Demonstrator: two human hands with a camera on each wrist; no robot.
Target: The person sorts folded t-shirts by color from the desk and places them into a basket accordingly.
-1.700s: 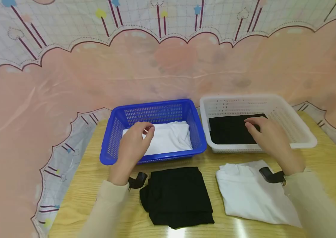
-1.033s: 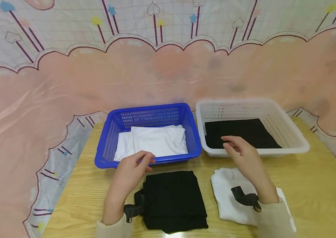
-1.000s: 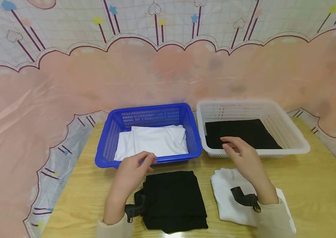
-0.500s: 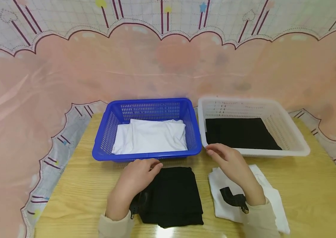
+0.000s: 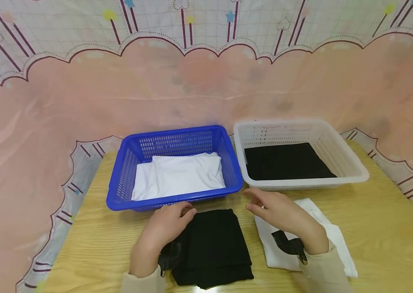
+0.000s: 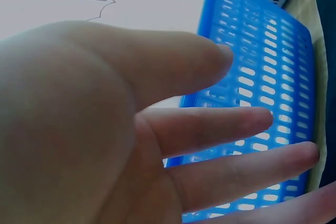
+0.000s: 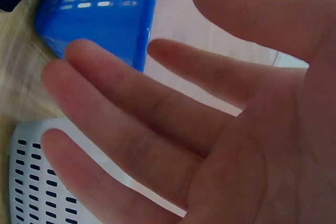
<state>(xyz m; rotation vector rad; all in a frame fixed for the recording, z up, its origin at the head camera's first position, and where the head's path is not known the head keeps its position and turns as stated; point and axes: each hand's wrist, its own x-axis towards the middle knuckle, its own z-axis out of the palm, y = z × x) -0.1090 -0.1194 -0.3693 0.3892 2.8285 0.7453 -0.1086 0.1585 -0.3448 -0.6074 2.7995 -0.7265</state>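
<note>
A folded black garment (image 5: 217, 248) lies on the table before the blue basket, and my left hand (image 5: 167, 224) hovers at its upper left edge. In the left wrist view that hand's fingers (image 6: 236, 171) are spread and hold nothing. My right hand (image 5: 279, 211) is over the far left part of a folded white garment (image 5: 276, 252). Its fingers (image 7: 142, 103) are extended and bare in the right wrist view. Inside the blue basket (image 5: 118, 201) rests a folded white cloth (image 5: 188, 175). A folded black cloth (image 5: 287, 162) lies in the white basket (image 5: 360, 179).
The two baskets stand side by side at the back of the wooden table (image 5: 89, 240). Behind them hangs a printed peach-coloured curtain (image 5: 147, 93). Each wrist wears a black camera mount (image 5: 288, 246).
Both hands have drawn back from over the baskets toward the garments in front. The right hand has also shifted left. The head view has moved slightly; the cloths stay put.
</note>
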